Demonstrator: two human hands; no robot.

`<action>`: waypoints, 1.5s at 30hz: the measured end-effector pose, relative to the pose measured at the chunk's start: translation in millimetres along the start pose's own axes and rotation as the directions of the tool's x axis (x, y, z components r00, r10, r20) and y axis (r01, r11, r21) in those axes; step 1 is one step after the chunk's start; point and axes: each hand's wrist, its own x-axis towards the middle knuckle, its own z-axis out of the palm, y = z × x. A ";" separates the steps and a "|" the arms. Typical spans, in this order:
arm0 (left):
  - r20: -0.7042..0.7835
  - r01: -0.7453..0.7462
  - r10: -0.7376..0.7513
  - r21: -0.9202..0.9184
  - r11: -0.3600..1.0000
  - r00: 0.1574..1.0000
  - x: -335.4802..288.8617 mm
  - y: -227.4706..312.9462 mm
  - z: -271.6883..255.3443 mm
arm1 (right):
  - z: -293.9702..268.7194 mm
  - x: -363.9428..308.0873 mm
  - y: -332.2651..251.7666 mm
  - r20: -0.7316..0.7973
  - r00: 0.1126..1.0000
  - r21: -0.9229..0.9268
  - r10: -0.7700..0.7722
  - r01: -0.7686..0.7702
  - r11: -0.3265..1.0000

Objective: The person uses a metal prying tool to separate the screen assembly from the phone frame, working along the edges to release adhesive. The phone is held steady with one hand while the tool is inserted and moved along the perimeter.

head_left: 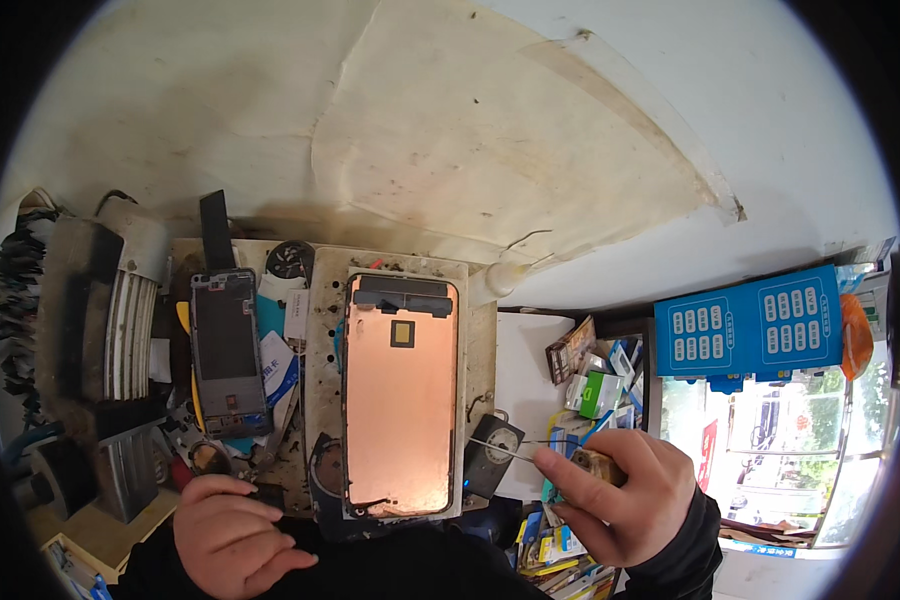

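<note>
A stained sheet is covering the wall ahead of me. Below it, a grimy plate is supporting the panel, which is lying lengthwise before me, copper-coloured face up, dark along its edges, with a black strip across its far end. A grey machine is standing at far left; a blue box is showing at far right.

My right hand is closing thumb and fingers on a thin rod, holding it to the right of the panel. My left hand is curling loosely near the panel's lower left corner, fingers apart, gripping nothing visible.

A phone frame is lying left of the plate. A black case with a round dial is sitting beneath the rod, whose tip is pointing towards the panel's right edge, apart from it. A brown piece is showing among my right fingers; its nature I am not determining.
</note>
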 end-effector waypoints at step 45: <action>0.354 -0.163 0.042 0.318 0.934 0.934 68.5 36.5 25.4 | 16.6 4.7 3.2 -0.028 0.991 0.187 -0.134 0.137 0.973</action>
